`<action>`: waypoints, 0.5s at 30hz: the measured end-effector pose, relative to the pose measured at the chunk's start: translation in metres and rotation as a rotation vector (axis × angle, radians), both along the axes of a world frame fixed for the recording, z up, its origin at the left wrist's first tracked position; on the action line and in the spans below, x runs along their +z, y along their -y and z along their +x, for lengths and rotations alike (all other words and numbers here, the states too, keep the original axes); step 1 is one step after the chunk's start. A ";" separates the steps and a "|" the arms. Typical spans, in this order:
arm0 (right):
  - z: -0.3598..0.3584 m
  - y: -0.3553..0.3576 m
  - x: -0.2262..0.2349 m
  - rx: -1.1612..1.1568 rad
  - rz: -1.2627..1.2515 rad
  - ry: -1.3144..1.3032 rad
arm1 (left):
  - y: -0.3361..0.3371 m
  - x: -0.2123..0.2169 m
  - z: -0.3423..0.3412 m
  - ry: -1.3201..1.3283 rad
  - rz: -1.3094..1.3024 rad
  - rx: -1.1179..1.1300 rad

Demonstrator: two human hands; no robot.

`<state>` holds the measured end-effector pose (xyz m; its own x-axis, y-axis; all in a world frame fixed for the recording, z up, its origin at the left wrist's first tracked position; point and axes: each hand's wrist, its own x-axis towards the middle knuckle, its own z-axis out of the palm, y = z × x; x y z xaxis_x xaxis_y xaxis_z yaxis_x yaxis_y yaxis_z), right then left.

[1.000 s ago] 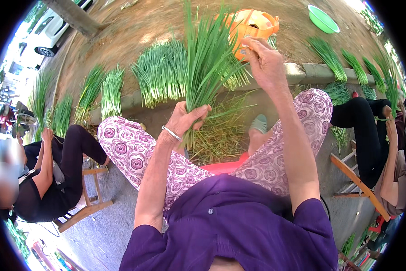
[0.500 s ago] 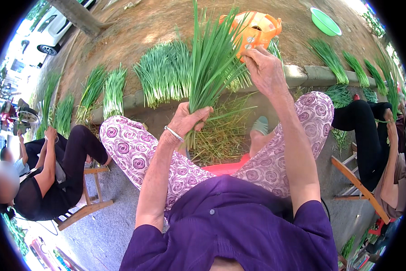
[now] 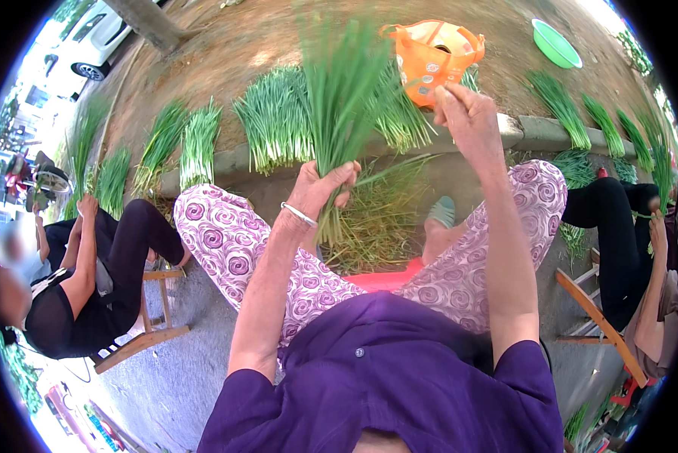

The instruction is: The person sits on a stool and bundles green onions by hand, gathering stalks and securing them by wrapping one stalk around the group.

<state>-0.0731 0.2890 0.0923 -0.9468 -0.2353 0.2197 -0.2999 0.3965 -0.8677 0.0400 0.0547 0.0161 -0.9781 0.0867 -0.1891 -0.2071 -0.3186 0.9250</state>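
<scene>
My left hand is wrapped round the lower stems of a bunch of green chives, held upright in front of me. The upper leaves are smeared by motion, and a few stray leaves stick out to the right. To the right of the bunch, apart from it, my right hand is raised with thumb and fingers pinched together; anything between them is too small to tell. Below the bunch, between my legs, lies a heap of yellow-green trimmings. Behind it, sorted chive bundles lean along the kerb.
An orange bag stands beyond my right hand, and a green basin sits farther right. More chive bundles line the kerb. People work with chives on both sides, beside wooden chairs. Something pink-red shows between my thighs.
The bunch has swung more upright and its leaves blur. My right hand has drawn slightly right, away from the bunch, still pinched. The whole view has shifted a little.
</scene>
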 end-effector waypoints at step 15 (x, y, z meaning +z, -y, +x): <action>0.089 0.084 -0.062 0.385 0.455 -0.185 | 0.015 -0.018 -0.027 -0.083 0.383 0.399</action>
<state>0.0157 0.2053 0.0302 -0.7313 -0.6607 0.1693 -0.6239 0.5477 -0.5574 0.0129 0.0395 -0.0021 -0.9595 -0.2457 -0.1375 0.0671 -0.6739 0.7358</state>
